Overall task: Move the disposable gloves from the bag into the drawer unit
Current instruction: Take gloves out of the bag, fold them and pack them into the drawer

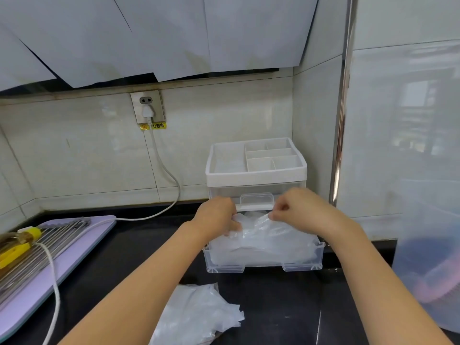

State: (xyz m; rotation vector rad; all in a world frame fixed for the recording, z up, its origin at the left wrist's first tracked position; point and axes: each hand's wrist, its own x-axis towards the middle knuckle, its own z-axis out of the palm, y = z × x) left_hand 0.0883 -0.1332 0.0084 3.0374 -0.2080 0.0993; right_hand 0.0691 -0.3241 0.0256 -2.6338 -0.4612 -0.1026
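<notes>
Drawer unit (256, 174), lower drawer (263, 261) open, gloves (268, 237) inside.
We see them lying crosswise; the left grip (216, 215) curls round their left end, the right grip (293, 207) pinches the right, both just above.

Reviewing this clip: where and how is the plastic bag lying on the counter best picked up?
Probably pinch the plastic bag at its crumpled right-hand edge, coming down from above. It lies slack and flat on the black countertop, so only the raised folds give fingers something to catch.
</notes>
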